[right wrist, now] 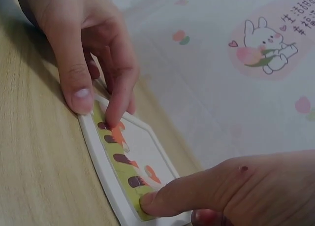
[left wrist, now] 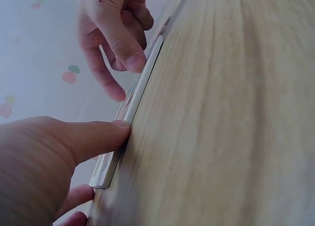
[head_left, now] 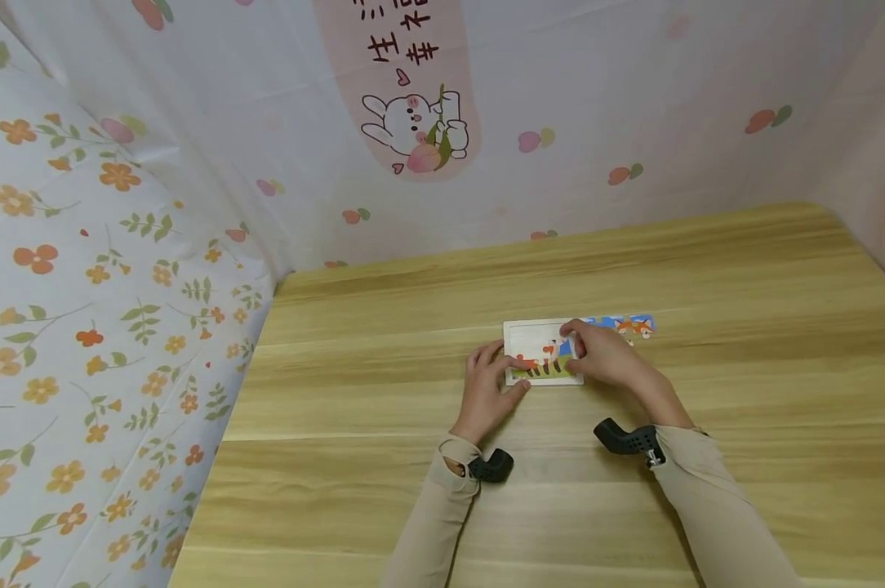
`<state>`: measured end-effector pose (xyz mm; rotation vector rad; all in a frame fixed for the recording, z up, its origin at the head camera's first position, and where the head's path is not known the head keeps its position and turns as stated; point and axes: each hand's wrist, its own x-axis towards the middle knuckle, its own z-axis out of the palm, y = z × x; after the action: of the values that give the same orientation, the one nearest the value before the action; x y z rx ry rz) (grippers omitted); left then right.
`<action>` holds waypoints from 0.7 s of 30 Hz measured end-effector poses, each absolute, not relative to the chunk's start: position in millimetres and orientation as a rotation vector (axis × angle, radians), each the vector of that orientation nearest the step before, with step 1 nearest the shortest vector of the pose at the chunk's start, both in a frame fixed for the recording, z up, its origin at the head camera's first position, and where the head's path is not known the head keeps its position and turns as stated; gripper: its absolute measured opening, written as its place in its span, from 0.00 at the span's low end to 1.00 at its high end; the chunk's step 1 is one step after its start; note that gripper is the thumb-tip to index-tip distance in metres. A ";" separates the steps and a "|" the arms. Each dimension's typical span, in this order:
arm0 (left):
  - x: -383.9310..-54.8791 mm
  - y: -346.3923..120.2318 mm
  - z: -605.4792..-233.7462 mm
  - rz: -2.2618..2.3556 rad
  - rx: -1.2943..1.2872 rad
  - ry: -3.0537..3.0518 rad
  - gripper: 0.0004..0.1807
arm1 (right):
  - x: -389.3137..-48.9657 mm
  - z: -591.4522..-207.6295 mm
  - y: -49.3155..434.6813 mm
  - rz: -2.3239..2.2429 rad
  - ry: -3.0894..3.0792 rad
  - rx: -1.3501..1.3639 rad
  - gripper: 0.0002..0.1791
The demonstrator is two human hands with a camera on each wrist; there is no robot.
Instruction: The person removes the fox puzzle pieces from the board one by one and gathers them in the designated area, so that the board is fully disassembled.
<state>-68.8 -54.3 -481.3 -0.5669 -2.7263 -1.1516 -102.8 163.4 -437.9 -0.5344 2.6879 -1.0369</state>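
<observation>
A white-rimmed puzzle board (head_left: 543,323) lies on the table, its near part filled with pieces showing an orange animal with dark legs on green ground (right wrist: 118,152). My left hand (head_left: 486,392) grips the board's left side, thumb against the near rim and index finger reaching over the pieces. At the right end, my right hand (head_left: 607,353) spans a puzzle piece (head_left: 566,348) with blue and green on it between thumb and index finger. The right thumb (right wrist: 170,196) presses on the green corner. The far left part of the board shows bare white.
Just beyond my right hand lie more picture pieces, blue with an orange fox face (head_left: 635,326), partly hidden by the hand. The wood-grain table (head_left: 354,392) extends around the board. A printed curtain (head_left: 597,106) hangs behind it, and a flowered one (head_left: 112,327) at the left.
</observation>
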 end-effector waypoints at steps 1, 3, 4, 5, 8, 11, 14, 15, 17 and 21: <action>-69.1 -54.6 -480.8 -1.142 -0.566 -2.728 0.09 | -103.2 -437.9 163.7 -1.038 2.689 -0.534 0.23; -69.9 -54.9 -479.9 -1.139 -0.574 -2.721 0.10 | -104.3 -438.1 164.7 -1.043 2.684 -0.531 0.22; -70.3 -54.8 -479.4 -1.131 -0.575 -2.721 0.10 | -104.9 -438.3 165.5 -1.043 2.681 -0.528 0.22; -70.9 -54.7 -479.3 -1.128 -0.579 -2.716 0.11 | -105.3 -438.2 166.3 -1.046 2.676 -0.526 0.21; -72.2 -54.0 -478.4 -1.123 -0.587 -2.714 0.15 | -106.0 -438.2 168.4 -1.039 2.668 -0.524 0.20; -73.5 -53.5 -478.2 -1.111 -0.579 -2.732 0.22 | -106.2 -437.7 169.2 -1.038 2.661 -0.525 0.20; -74.1 -53.7 -478.1 -1.096 -0.560 -2.759 0.25 | -106.3 -437.6 168.7 -1.044 2.658 -0.529 0.20; -74.0 -53.9 -478.2 -1.088 -0.552 -2.766 0.25 | -106.4 -437.6 168.6 -1.048 2.655 -0.526 0.20; -73.4 -54.6 -478.5 -1.096 -0.536 -2.779 0.26 | -106.3 -437.7 168.1 -1.060 2.640 -0.522 0.20; -71.6 -56.0 -479.1 -1.093 -0.518 -2.792 0.27 | -105.7 -438.4 167.1 -1.087 2.613 -0.511 0.20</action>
<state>-71.6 -56.0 -479.1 -0.5177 -2.7918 -1.0927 -105.7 167.1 -438.4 -0.5111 2.6129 -1.0869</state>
